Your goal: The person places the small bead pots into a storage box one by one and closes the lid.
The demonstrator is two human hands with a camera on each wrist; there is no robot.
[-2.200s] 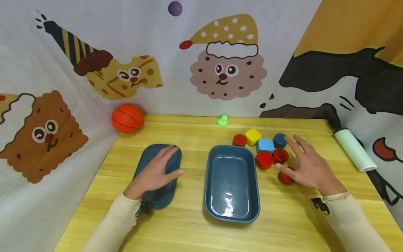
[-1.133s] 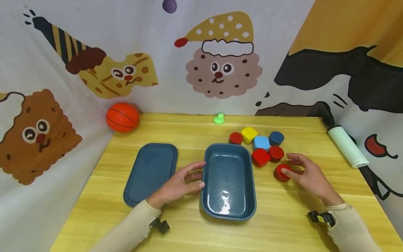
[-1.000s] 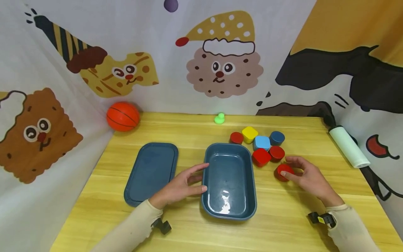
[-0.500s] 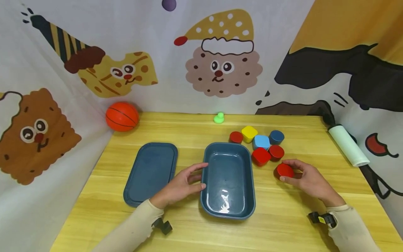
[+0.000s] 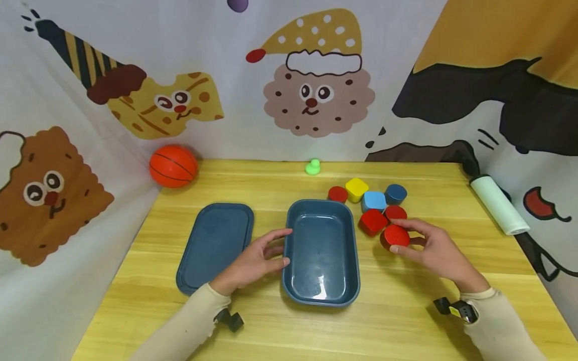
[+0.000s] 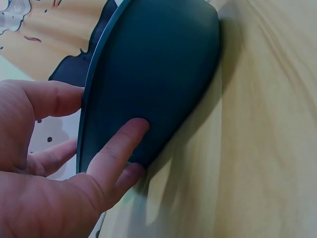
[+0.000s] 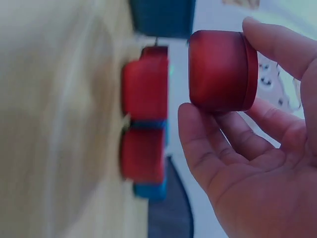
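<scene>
Red round pot [image 5: 395, 237] hangs clear of the table [image 5: 397, 321], right hand [image 5: 440, 251] pinching its sides, probably for a firm grip. Left hand [image 5: 250, 261], fingers loose, touches the blue box [image 5: 320, 250] between the hands, seemingly steadying it. Red square pot [image 5: 373, 222] crowds the space ahead of the right hand; blue lid [image 5: 217, 243] lies outside the left.

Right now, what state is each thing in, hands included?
Right hand: gripping red tin
Left hand: touching container
Red tin: lifted, closed
Container: open, empty
Lid: off, lying flat
Six other tins: upright, closed
Pale roller: lying on its side
Orange ball: fully round
Green toy: upright
</scene>
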